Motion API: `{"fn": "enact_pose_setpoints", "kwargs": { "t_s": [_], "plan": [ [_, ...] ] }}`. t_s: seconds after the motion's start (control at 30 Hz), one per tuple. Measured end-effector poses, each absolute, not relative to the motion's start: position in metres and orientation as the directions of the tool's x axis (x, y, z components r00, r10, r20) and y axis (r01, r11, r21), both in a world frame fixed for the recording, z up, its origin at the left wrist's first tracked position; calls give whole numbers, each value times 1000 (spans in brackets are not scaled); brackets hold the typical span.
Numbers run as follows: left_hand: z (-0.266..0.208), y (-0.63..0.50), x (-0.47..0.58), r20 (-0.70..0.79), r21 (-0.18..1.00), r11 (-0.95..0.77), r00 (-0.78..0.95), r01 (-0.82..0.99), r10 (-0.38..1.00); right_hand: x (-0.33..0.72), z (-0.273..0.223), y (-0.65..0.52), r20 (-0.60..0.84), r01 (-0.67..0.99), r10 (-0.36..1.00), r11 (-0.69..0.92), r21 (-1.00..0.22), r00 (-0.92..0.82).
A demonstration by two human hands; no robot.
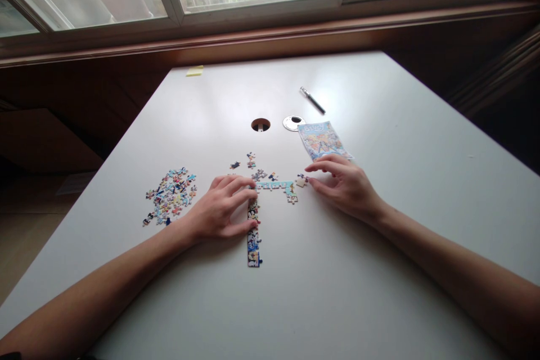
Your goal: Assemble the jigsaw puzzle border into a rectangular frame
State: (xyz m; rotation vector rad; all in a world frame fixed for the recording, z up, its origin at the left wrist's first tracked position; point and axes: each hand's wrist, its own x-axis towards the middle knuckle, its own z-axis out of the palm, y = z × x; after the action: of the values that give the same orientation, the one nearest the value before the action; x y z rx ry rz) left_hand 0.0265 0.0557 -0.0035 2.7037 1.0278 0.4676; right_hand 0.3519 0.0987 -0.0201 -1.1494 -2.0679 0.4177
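My left hand [225,205] lies with its fingers apart over the left side of a joined puzzle border [253,247], its fingertips touching the upper corner and the thumb on the vertical strip. That border also runs right along a light blue top row [274,185] and turns down briefly. Just right of it are loose puzzle pieces [301,183], one pale side up. My right hand [343,185] is beside them, thumb and forefinger apart, the tips close to the pieces; whether they touch I cannot tell. Several loose pieces [259,174] lie above the top row.
A heap of puzzle pieces [174,194] spreads left of my left hand. Beyond my right hand lie a printed picture sheet [324,139], a round cover [291,122] and a pen [313,100]. The white table [337,292] has a cable hole [260,124] and a yellow note [194,71].
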Motion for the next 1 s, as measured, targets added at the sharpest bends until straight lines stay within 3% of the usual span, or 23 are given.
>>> {"fn": "enact_pose_setpoints", "kwargs": {
  "t_s": [0.1,0.2,0.4,0.67,1.0],
  "plan": [
    [-4,56,26,215,302,-734,706,609,674,350,-20,97,460,621,773,629,-468,-436],
    [-4,56,26,209,298,-732,707,612,676,350,-21,96,443,623,771,633,-459,-457],
    [-4,56,27,208,297,-730,705,616,679,352,-20,98,422,611,805,592,-526,-417],
    [-4,56,26,203,302,-727,704,617,681,351,-20,97,314,567,927,373,-734,-203],
    [-3,56,27,217,304,-733,705,608,675,348,-17,93,467,419,840,542,-728,-276]
  ]
}}
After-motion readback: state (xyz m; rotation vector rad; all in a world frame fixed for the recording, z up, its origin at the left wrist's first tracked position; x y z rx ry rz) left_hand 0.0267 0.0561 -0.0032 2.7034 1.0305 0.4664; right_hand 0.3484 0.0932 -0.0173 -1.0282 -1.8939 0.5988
